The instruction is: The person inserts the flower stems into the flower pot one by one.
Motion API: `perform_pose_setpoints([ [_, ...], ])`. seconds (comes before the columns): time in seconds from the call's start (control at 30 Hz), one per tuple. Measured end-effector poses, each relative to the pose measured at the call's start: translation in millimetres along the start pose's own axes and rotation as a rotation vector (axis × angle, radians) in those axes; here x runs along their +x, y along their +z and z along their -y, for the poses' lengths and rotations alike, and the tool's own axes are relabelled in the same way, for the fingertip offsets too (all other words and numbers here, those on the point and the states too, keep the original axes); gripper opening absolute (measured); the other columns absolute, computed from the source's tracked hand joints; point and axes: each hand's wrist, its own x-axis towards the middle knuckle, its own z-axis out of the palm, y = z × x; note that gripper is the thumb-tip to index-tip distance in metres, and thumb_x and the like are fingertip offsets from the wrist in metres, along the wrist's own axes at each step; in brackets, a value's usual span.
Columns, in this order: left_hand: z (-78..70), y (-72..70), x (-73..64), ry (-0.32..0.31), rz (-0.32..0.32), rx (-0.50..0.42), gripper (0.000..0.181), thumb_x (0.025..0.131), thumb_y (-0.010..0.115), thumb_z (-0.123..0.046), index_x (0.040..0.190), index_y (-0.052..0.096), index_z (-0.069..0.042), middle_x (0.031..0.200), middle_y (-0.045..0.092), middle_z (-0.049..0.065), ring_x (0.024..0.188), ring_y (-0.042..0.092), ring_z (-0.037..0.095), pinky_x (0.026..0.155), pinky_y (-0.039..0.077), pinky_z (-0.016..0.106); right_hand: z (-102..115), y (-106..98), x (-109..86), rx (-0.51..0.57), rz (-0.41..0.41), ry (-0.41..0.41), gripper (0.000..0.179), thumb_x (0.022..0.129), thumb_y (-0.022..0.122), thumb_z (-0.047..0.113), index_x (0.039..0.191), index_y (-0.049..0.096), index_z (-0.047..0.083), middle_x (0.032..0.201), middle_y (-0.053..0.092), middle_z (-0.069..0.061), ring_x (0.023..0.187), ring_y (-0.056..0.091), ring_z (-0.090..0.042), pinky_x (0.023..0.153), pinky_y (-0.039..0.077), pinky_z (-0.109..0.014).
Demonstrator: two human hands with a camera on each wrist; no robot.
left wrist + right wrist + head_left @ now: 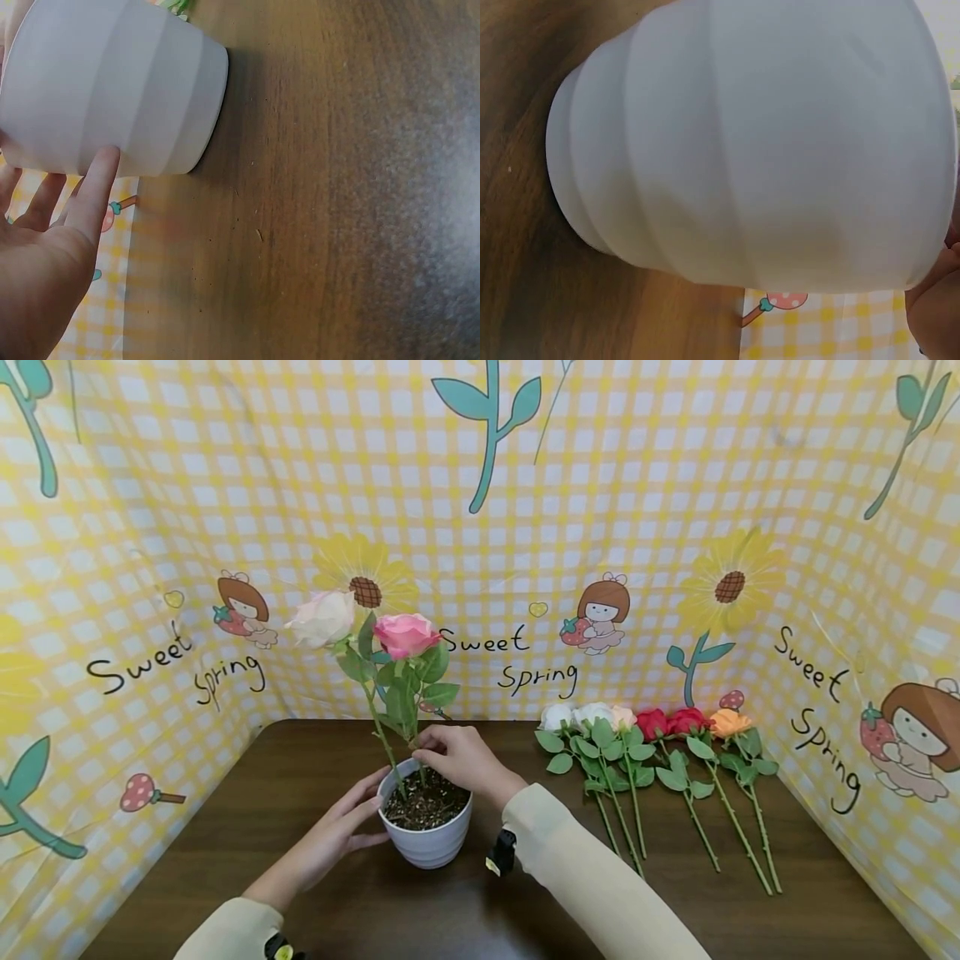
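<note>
Right grip [461, 758] pinched 1 pink rose [406, 636] low; left grip [341, 824], fingers spread, touched the pot [431, 845], presumably to steady it.

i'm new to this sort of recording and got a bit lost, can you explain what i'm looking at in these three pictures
No machine here: these are a person's bare hands. The wide picture comes from a camera on the head, looking forward and down. The other two come from cameras worn on the wrists, so the white pot looks large and tipped sideways there. It actually stands upright on the brown table, holding dark soil and a pale rose.

The left hand rests against the pot's side. The right hand pinches the stem of a pink rose above the soil. Six more roses lie to the right: white, peach, red and orange.
</note>
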Motion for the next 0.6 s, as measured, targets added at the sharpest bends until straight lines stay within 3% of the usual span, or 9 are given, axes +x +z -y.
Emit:
perform_pose_setpoints([
  [0.27, -2.5, 1.2, 0.9, -0.009, -0.009, 0.001, 0.055, 0.110, 0.038, -0.026, 0.161, 0.020, -0.014, 0.155, 0.021, 0.025, 0.140, 0.026, 0.042, 0.100, 0.050, 0.051, -3.5, 1.1, 2.0, -0.053, -0.020, -0.042, 0.010, 0.096, 0.072, 0.020, 0.098, 0.070, 0.010, 0.086, 0.070, 0.006, 0.076, 0.061, -0.003, 0.068, 0.052, -0.018],
  [0.6, -1.8, 2.2, -0.3, -0.007, -0.012, 0.002, 0.055, 0.110, 0.038, -0.025, 0.161, 0.019, -0.014, 0.155, 0.021, 0.025, 0.140, 0.024, 0.042, 0.100, 0.049, 0.053, -1.6, -1.6, 0.5, -0.022, -0.012, 0.001, 0.010, 0.094, 0.073, 0.022, 0.098, 0.072, 0.012, 0.088, 0.071, 0.007, 0.079, 0.063, -0.003, 0.071, 0.053, -0.019],
])
